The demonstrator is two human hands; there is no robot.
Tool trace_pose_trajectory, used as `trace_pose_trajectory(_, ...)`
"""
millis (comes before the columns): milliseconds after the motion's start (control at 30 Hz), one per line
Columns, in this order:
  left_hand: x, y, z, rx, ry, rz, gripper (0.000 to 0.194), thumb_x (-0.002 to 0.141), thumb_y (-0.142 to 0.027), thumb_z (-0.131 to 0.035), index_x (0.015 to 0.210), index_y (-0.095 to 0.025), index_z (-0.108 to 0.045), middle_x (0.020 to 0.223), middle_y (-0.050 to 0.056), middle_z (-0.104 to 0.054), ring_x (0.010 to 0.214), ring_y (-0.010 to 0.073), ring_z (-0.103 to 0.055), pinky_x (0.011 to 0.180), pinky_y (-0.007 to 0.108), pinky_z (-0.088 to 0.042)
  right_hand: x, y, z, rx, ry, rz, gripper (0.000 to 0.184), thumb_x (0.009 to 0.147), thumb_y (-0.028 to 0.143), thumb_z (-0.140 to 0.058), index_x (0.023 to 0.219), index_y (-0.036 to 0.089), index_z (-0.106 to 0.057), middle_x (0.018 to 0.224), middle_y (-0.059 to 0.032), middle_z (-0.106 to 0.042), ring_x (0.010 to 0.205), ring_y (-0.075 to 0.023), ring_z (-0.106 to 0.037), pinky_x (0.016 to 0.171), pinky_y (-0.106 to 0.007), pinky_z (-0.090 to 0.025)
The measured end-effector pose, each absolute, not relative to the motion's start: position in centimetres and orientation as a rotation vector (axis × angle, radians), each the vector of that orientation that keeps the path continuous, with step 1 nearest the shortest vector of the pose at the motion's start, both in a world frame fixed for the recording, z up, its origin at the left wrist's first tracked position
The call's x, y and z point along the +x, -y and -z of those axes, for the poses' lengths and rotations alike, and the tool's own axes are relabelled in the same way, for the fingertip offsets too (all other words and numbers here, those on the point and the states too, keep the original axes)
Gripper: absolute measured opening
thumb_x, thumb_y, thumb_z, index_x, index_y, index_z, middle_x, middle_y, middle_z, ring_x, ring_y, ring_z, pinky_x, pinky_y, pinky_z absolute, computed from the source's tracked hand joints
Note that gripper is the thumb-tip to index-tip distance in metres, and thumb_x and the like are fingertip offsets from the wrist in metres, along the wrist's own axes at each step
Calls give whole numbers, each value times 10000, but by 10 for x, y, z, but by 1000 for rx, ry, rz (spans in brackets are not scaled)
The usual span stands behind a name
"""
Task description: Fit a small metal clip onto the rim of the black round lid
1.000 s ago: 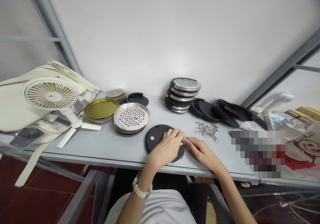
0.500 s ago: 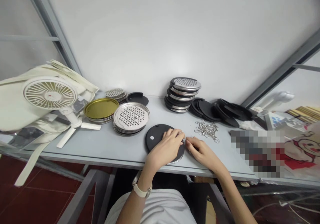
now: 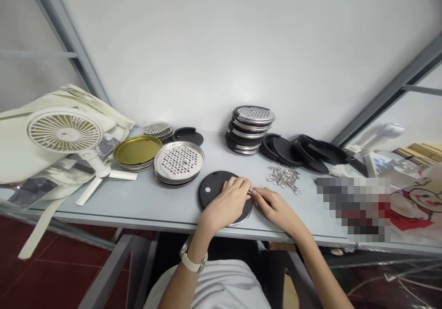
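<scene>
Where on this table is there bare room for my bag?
Bare tabletop shows left of the black disc, in front of the perforated plates, and between those plates and the tall stack. Crowded: around the fan, and where black covers overlap, right of the tall stack.

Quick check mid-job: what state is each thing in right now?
Left hand: palm down on the black disc
Black disc: lying flat, partly covered
Right hand: fingertips together at the disc's right edge; grip partly hidden
Metal loops: loose, heaped
Perforated disc: flat, topping the front stack
Gold disc: flat, topping a stack
Black rims: loose, overlapping
Fan: standing; running or not, can't tell
</scene>
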State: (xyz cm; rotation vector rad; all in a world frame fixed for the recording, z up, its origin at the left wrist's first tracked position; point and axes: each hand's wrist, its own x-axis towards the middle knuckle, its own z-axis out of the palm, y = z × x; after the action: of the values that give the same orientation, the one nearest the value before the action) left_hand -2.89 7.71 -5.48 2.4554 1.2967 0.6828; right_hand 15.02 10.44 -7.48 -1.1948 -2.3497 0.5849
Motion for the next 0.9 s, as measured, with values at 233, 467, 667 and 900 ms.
trace_pose_trajectory(233,-28,-78,54,2441,-1280,-658,246,956,-187,-316,1181,-197,-414,1213,71,-497,1146,212,-402,979,394,-371,153,-105,76,-1151,2367,-598,345,963,306,-328,675,203,-488,625,12,-551,630,-160,-514,647,-275,-395)
trace_pose_trajectory(467,-28,-78,53,2406,-1268,-655,238,956,-193,-322,1168,-203,-429,1145,61,-538,1087,201,-426,957,383,-380,155,-105,76,-1110,2399,-591,291,941,252,-350,663,206,-420,601,36,-479,597,-142,-465,637,-270,-372)
trace_pose_trajectory(667,-28,-78,54,2393,-1257,-662,219,953,-187,-330,1137,-207,-447,1106,52,-552,1063,199,-427,939,370,-383,156,-105,76,-1097,2395,-624,289,956,249,-324,692,204,-433,658,13,-527,672,-160,-494,670,-281,-379)
trace_pose_trajectory(900,-29,-78,53,2394,-1258,-635,175,947,-174,-334,1066,-208,-458,1076,47,-551,1050,194,-430,930,366,-375,158,-106,79,-1142,2362,-637,294,968,268,-310,701,208,-420,689,1,-541,686,-166,-504,658,-284,-384)
